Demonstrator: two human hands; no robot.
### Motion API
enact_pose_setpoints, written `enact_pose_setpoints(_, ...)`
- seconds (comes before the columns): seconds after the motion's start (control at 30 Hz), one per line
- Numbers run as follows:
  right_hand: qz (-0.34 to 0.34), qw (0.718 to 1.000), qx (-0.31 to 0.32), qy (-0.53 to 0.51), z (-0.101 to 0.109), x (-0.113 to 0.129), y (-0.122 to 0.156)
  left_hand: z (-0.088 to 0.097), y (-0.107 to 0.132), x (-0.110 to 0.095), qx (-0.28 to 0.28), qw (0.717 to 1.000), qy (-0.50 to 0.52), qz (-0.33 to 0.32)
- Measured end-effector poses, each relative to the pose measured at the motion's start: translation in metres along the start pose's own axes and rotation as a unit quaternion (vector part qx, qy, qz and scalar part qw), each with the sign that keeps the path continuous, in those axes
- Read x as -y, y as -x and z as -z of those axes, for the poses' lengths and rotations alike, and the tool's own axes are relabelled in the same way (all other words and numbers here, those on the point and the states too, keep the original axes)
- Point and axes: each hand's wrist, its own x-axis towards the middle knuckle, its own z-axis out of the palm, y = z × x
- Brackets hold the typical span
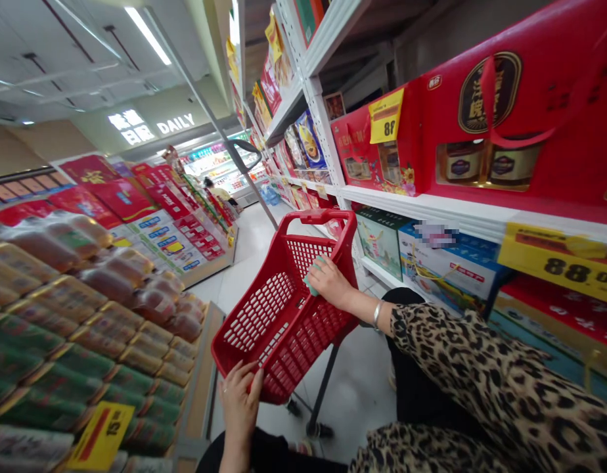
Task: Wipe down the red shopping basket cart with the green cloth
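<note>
While the left hand curled its grip around the lower rim of a red plastic shopping basket, the right hand had its grip half closed on a small pale green item inside the basket's mesh wall; red gift boxes lined a white shelf just beside it.

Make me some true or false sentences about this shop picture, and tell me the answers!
1. The shopping basket is blue. False: it is red.
2. The right hand wears a silver bangle at the wrist. True.
3. The left hand touches the basket's edge. True.
4. The sleeve is plain black. False: it has a leopard print.
5. The yellow sign on the shelf edge shows 88. True.
</note>
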Motion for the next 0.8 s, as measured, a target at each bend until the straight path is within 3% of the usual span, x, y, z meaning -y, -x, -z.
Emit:
enact_pose_setpoints(0.1,0.048,0.999,-0.017,-0.014,0.000,0.032,0.007,0.004,0.002,-0.031,-0.043,0.995,0.053,0.079)
enact_pose_setpoints(0.17,0.072,0.996,-0.037,-0.036,0.001,0.053,0.015,0.007,0.003,-0.051,-0.025,0.985,0.099,0.138)
enact_pose_setpoints(0.3,0.096,0.989,-0.053,-0.096,-0.002,0.063,0.029,0.009,0.003,-0.064,-0.028,0.977,0.085,0.192)
enact_pose_setpoints(0.43,0.106,0.988,-0.048,-0.106,-0.008,0.034,0.033,0.013,0.005,-0.059,-0.018,0.973,0.075,0.219)
enact_pose_setpoints(0.6,0.076,0.994,-0.027,-0.069,-0.009,-0.024,0.026,0.024,-0.001,-0.059,0.005,0.970,0.069,0.234)
enact_pose_setpoints(0.8,0.004,1.000,0.011,0.005,0.016,-0.097,0.005,0.036,-0.019,-0.060,0.001,0.964,0.117,0.241)
